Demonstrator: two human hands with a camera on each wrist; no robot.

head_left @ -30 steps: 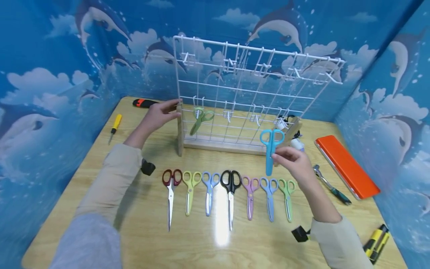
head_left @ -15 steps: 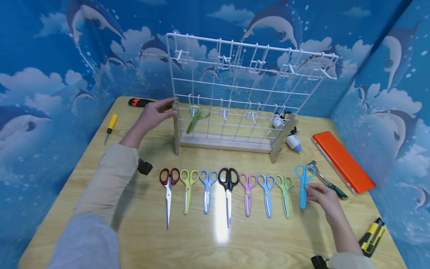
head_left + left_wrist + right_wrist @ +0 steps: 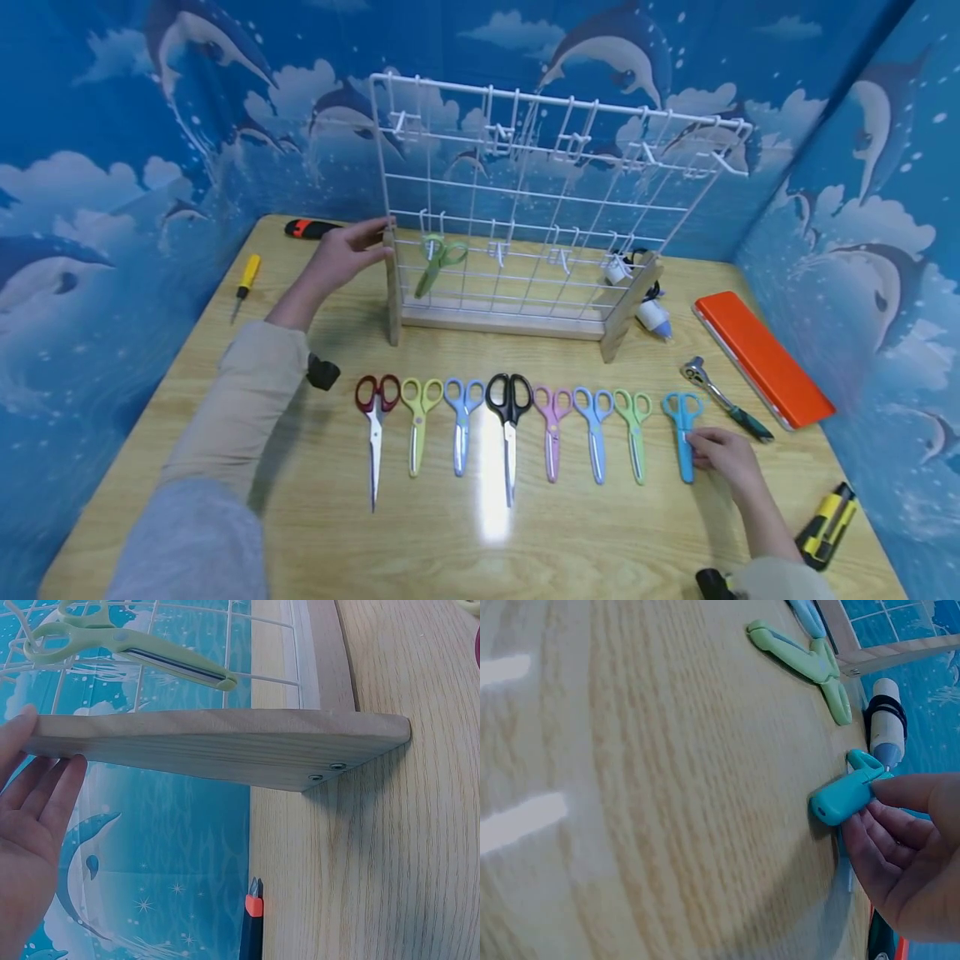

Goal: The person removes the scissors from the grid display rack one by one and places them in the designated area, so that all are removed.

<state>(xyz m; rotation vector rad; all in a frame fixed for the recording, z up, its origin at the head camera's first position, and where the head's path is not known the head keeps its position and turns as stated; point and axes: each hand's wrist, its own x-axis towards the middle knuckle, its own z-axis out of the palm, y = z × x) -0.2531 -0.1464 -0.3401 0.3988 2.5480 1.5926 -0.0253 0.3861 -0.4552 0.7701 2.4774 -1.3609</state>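
In the head view my right hand [image 3: 729, 462] pinches turquoise scissors [image 3: 684, 437] by their covered blades, handles pointing away, at the right end of a row of scissors. The right wrist view shows thumb and fingertips around the turquoise cover [image 3: 841, 801], low over the tabletop. My left hand [image 3: 341, 258] holds the left wooden side [image 3: 393, 292] of a white wire rack, thumb on one face and fingers on the other in the left wrist view. Green scissors [image 3: 433, 271] hang from a lower hook of the rack beside that hand.
The row includes dark red scissors [image 3: 375, 417], black scissors [image 3: 510, 417] and light green scissors [image 3: 635, 433]. Right of it lie a ratchet wrench [image 3: 723, 400], an orange case [image 3: 765, 358] and yellow-black cutters [image 3: 825, 527]. A white bottle [image 3: 651, 318] stands by the rack; a yellow screwdriver [image 3: 246, 279] lies left.
My right hand has brought the turquoise scissors from in front of the rack's right end to the right and down, level with the row. The left hand stays on the rack.
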